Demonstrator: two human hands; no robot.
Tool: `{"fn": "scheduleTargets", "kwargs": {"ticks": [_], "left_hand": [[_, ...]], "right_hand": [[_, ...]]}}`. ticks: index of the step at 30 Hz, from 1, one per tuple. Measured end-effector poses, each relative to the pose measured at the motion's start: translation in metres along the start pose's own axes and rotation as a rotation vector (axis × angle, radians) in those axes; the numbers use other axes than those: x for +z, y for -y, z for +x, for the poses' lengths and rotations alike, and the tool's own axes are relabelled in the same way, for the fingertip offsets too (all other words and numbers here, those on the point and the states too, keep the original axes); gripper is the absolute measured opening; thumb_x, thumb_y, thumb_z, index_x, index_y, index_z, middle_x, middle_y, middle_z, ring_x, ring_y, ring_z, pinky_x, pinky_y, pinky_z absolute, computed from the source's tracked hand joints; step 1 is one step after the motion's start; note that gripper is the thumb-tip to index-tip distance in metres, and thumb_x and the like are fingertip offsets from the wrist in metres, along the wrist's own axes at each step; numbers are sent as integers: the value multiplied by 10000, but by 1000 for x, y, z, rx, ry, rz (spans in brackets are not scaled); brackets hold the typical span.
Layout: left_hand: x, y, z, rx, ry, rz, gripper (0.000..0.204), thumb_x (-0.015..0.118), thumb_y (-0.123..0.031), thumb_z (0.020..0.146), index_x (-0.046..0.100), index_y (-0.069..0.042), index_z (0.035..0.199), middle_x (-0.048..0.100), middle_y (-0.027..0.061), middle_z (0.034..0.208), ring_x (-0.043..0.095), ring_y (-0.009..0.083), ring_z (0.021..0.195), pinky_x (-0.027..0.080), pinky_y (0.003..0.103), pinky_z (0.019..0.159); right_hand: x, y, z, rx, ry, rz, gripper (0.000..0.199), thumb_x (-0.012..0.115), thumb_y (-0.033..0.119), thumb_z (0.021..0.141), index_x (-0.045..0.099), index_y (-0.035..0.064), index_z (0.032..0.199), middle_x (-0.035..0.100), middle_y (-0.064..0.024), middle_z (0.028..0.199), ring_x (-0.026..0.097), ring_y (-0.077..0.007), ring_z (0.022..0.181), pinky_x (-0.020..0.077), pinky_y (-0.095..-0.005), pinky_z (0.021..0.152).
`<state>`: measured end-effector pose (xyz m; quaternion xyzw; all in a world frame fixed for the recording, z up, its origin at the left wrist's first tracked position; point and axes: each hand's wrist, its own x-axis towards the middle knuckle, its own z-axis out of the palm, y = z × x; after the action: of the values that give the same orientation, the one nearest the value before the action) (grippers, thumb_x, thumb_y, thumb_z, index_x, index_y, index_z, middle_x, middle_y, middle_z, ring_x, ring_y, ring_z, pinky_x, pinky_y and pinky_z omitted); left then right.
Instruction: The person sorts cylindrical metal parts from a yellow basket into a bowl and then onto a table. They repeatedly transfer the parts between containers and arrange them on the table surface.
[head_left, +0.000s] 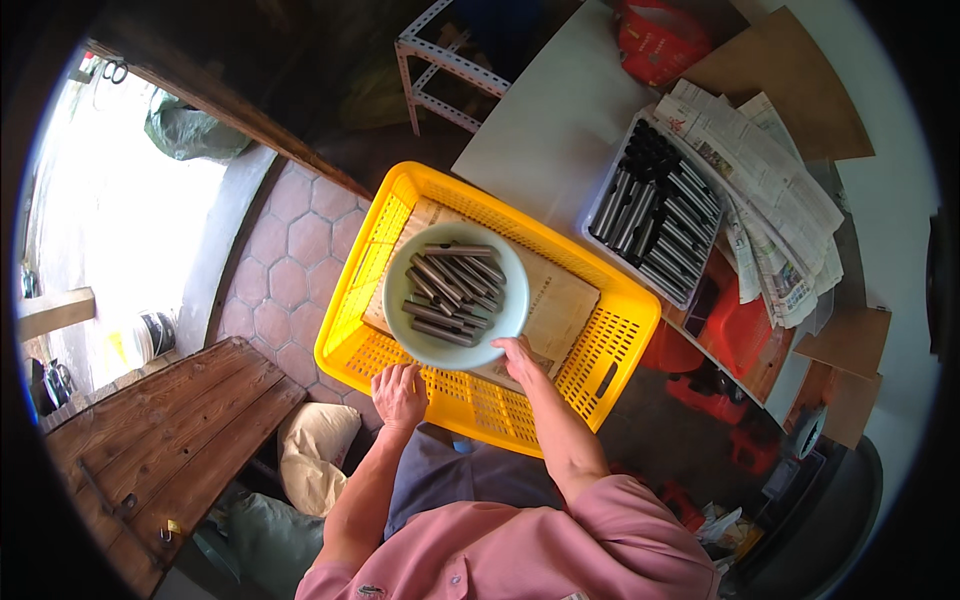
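Note:
A pale green bowl (pixel 396 330) holds a heap of short grey metal tubes (pixel 452 285). It sits over a flat cardboard piece (pixel 560 300) within a yellow plastic basket (pixel 625 335). My right hand (pixel 515 358) pinches the bowl's near right rim, with most of the fingers hidden. My left hand (pixel 400 396) is closed over the basket's near rim, just below the bowl, its fingers bent together. Whether the left fingertips also touch the bowl, I cannot tell.
To the right, a white table (pixel 540 110) carries a clear bin (pixel 585 225) of dark and shiny tubes, newspapers (pixel 750 165) and a red bag (pixel 655 45). A wooden bench (pixel 190 420) stands at left beside a tan sack (pixel 318 450). Red containers (pixel 705 398) lie below the table.

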<state>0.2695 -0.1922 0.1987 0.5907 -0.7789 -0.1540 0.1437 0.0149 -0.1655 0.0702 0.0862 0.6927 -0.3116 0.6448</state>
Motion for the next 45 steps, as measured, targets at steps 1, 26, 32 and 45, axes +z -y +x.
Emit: {"fn": "scheduleTargets", "kwargs": {"ticks": [1,26,32,45], "left_hand": [[-1,1,-2,-3,16,8,82,657,-137,813,675,-115,891,667,35,874,633,236,877,441,397,830],[1,15,-9,89,55,-40,94,643,-174,743,575,-110,753,574,55,746,592,249,794,448,411,811],[4,17,-8,126,54,-47,85,641,-167,737,575,-116,755,562,45,737,586,237,791,449,406,817],[2,17,-2,132,64,-65,97,653,-108,702,588,-126,772,545,31,722,577,229,764,433,378,760]], "right_hand": [[-9,2,-13,-52,-21,4,338,691,24,784,601,-24,1106,662,-141,978,628,-236,796,472,-336,588],[69,317,-57,-440,141,615,209,666,-20,850,542,-47,1017,587,-196,1003,625,-289,829,571,-343,622],[46,341,40,-303,48,676,486,631,16,930,355,-232,1244,419,-474,1259,618,-333,939,608,-312,735],[42,158,-43,-728,-146,-1032,324,665,167,885,629,29,1176,636,-164,1240,677,-318,1004,524,-398,884]]}}
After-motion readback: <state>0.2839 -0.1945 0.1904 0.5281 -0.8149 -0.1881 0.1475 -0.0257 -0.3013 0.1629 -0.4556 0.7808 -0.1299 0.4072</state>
